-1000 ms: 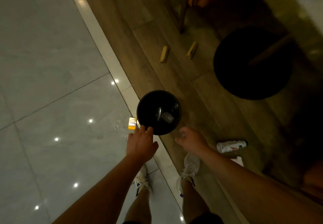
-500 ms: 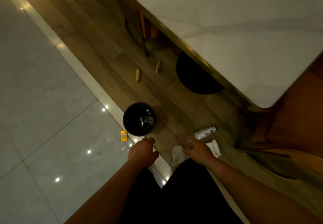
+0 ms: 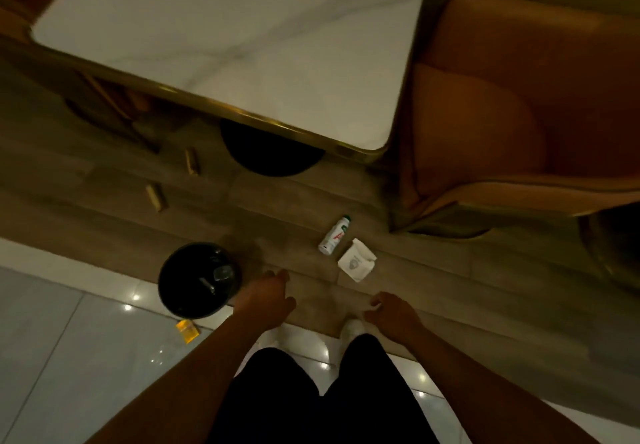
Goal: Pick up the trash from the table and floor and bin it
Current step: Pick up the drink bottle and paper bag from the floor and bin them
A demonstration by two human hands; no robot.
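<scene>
A round black bin (image 3: 180, 291) stands on the floor at the left with some trash inside. My left hand (image 3: 265, 299) hangs just right of its rim, fingers apart and empty. My right hand (image 3: 393, 312) hovers over the wooden floor, loosely curled with nothing in it. A white bottle (image 3: 334, 239) lies on its side ahead of my right hand, and a white paper napkin (image 3: 356, 260) lies beside it. A small yellow packet (image 3: 187, 331) sits on the tiles just below the bin. Two tan stick-shaped pieces, one (image 3: 156, 196) nearer and one (image 3: 192, 162) farther, lie near the table.
A white marble table (image 3: 242, 45) with a gold edge fills the upper middle, above its round black base (image 3: 273, 154). An orange upholstered chair (image 3: 519, 104) stands at the right. Glossy grey tiles (image 3: 69, 374) meet the wooden floor near my feet.
The view has swung right and up, so the table and chair fill more of it. The bin now lies left of my left hand. Both hands stay empty.
</scene>
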